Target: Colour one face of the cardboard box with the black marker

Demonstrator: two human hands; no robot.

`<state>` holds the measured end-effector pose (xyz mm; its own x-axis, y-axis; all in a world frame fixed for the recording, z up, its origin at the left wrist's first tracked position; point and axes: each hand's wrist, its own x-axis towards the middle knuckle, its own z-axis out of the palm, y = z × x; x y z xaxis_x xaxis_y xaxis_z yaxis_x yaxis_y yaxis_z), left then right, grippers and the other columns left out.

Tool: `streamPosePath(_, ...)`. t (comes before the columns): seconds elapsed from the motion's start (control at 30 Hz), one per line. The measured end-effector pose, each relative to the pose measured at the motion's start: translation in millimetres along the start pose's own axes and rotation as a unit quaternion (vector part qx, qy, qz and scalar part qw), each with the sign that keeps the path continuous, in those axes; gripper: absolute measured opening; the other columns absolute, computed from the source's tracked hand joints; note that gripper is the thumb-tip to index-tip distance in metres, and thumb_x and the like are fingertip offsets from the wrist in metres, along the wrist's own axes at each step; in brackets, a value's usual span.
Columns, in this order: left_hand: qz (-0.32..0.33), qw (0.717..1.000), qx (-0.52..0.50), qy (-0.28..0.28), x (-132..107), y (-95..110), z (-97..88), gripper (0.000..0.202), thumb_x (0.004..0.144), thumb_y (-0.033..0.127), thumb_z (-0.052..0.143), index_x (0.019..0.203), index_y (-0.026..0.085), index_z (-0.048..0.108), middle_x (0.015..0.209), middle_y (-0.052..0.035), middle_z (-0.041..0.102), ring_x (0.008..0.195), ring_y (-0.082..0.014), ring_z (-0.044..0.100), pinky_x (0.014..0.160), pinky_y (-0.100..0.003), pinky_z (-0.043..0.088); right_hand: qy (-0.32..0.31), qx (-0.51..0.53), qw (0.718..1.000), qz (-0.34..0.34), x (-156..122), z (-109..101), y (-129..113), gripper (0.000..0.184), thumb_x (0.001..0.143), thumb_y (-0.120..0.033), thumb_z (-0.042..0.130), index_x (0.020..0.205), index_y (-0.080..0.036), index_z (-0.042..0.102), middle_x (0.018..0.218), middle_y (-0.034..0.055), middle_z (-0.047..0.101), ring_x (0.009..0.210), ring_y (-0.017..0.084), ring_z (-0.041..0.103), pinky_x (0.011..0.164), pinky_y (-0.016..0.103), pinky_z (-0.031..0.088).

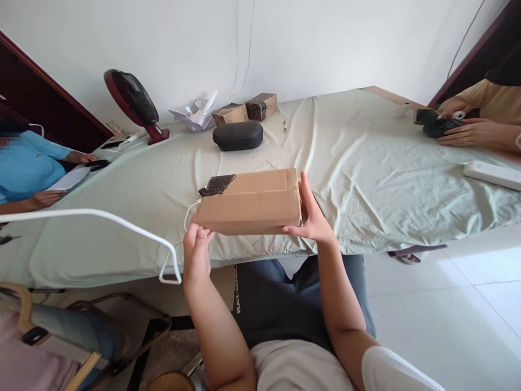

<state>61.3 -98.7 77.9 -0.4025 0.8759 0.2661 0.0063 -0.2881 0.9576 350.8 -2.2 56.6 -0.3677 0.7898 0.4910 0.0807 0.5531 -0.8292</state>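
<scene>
A brown cardboard box (252,203) with a dark printed patch on its left end is held between both my hands, over the near edge of the table. My left hand (197,247) grips its lower left corner, fingers curled underneath. At the right end, my right hand (315,217) clasps the box, thumb along the near bottom edge and fingers up the side. Beyond the box lies a black zipped hard case (238,136). A white cable (134,220) runs in from the left and loops near my left hand.
Two smaller cardboard boxes (261,106), a clear plastic container (195,117) and a dark red fan (136,103) stand at the back of the cloth-covered table (358,179). A person in blue (36,163) sits left; another person's hands (464,127) hold a black object at right, near a white power strip (492,175).
</scene>
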Motion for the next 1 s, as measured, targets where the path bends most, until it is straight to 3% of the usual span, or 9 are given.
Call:
streamPosePath(0.1, -0.042, 0.996, 0.010, 0.080, 3.8, -3.0, 7.2, 0.074, 0.083, 0.078, 0.069, 0.132, 0.023, 0.073, 0.133, -0.0173, 0.074, 0.134, -0.0375, 0.067, 0.109, -0.052, 0.056, -0.041, -0.011, 0.999, 0.004, -1.9, -3.9, 1.2, 0.148, 0.070, -0.071, 0.090, 0.175, -0.037, -0.009, 0.185, 0.0039, -0.003, 0.171, 0.037, 0.003, 0.137, 0.063, 0.011)
streamPosePath(0.23, -0.051, 0.988, 0.024, 0.144, 7.5, -3.7, 14.1, 0.061, 0.076, 0.055, 0.085, 0.127, 0.023, 0.077, 0.131, -0.0136, 0.077, 0.133, -0.0354, 0.068, 0.114, -0.051, 0.054, -0.090, 0.037, 0.995, 0.038, -1.0, -6.8, 3.7, 0.146, 0.070, -0.078, 0.086, 0.174, -0.039, -0.010, 0.185, 0.0022, -0.007, 0.171, 0.037, -0.001, 0.135, 0.062, 0.021)
streamPosePath(0.37, -0.016, 0.993, 0.010, 0.117, 8.1, -5.9, 12.1, 0.055, 0.079, 0.043, 0.080, 0.131, 0.025, 0.077, 0.138, -0.0106, 0.075, 0.138, -0.0334, 0.066, 0.122, -0.051, 0.048, -0.049, 0.102, 0.993, 0.035, 1.2, -1.3, 9.1, 0.138, 0.072, -0.099, 0.063, 0.175, -0.037, -0.005, 0.185, 0.0010, -0.009, 0.171, 0.034, -0.008, 0.136, 0.058, 0.018)
streamPosePath(0.53, 0.026, 0.996, 0.022, 0.086, 8.1, -12.6, 7.2, 0.056, 0.078, 0.030, 0.072, 0.134, 0.025, 0.077, 0.144, -0.0088, 0.073, 0.145, -0.0325, 0.061, 0.125, -0.047, 0.046, 0.029, 0.081, 0.996, 0.033, 3.6, 7.5, 9.8, 0.134, 0.077, -0.101, 0.054, 0.174, -0.037, -0.011, 0.185, 0.0026, -0.010, 0.172, 0.033, -0.004, 0.137, 0.059, 0.014)
streamPosePath(0.63, -0.020, 0.995, 0.048, 0.090, 7.4, -12.1, 5.4, 0.053, 0.079, 0.033, 0.075, 0.132, 0.025, 0.076, 0.140, -0.0109, 0.074, 0.141, -0.0330, 0.063, 0.119, -0.048, 0.052, 0.039, 0.024, 0.999, 0.018, 4.3, 6.3, 7.4, 0.142, 0.071, -0.103, 0.057, 0.174, -0.035, -0.014, 0.185, 0.0048, -0.009, 0.171, 0.037, -0.001, 0.136, 0.062, 0.015)
streamPosePath(0.73, -0.095, 0.994, 0.035, 0.041, 6.8, -10.4, 8.2, 0.057, 0.085, 0.054, 0.076, 0.134, 0.026, 0.071, 0.149, -0.0142, 0.066, 0.140, -0.0349, 0.062, 0.102, -0.047, 0.063, 0.042, -0.045, 0.998, -0.031, 3.6, 5.0, 2.8, 0.147, 0.065, -0.103, 0.063, 0.174, -0.037, -0.010, 0.185, 0.0014, -0.009, 0.171, 0.040, 0.000, 0.136, 0.066, 0.014)
streamPosePath(0.8, -0.126, 0.992, 0.004, 0.023, 7.9, -12.8, 14.7, 0.066, 0.087, 0.069, 0.069, 0.138, 0.028, 0.063, 0.160, -0.0156, 0.056, 0.145, -0.0345, 0.057, 0.092, -0.044, 0.065, 0.043, -0.084, 0.993, -0.068, 3.0, 7.3, -2.0, 0.151, 0.059, -0.102, 0.070, 0.175, -0.038, -0.002, 0.185, 0.0007, -0.003, 0.170, 0.043, 0.000, 0.136, 0.068, 0.011)
streamPosePath(0.87, -0.140, 0.988, -0.018, 0.067, 10.8, -18.6, 23.8, 0.067, 0.088, 0.074, 0.065, 0.139, 0.031, 0.056, 0.162, -0.0142, 0.052, 0.145, -0.0319, 0.055, 0.088, -0.039, 0.064, 0.040, -0.091, 0.991, -0.087, 2.6, 12.2, -7.1, 0.150, 0.057, -0.103, 0.069, 0.176, -0.038, 0.005, 0.185, 0.0017, 0.006, 0.170, 0.043, 0.005, 0.137, 0.068, 0.012)
streamPosePath(1.0, -0.081, 0.980, -0.031, 0.179, 18.5, -29.8, 36.4, 0.052, 0.085, 0.052, 0.065, 0.130, 0.034, 0.049, 0.142, -0.0077, 0.063, 0.126, -0.0271, 0.065, 0.084, -0.035, 0.059, 0.083, 0.016, 0.996, -0.029, 3.0, 17.6, -9.8, 0.115, 0.084, -0.101, 0.034, 0.176, -0.034, 0.014, 0.177, 0.0077, 0.035, 0.166, 0.036, 0.030, 0.134, 0.063, 0.028)
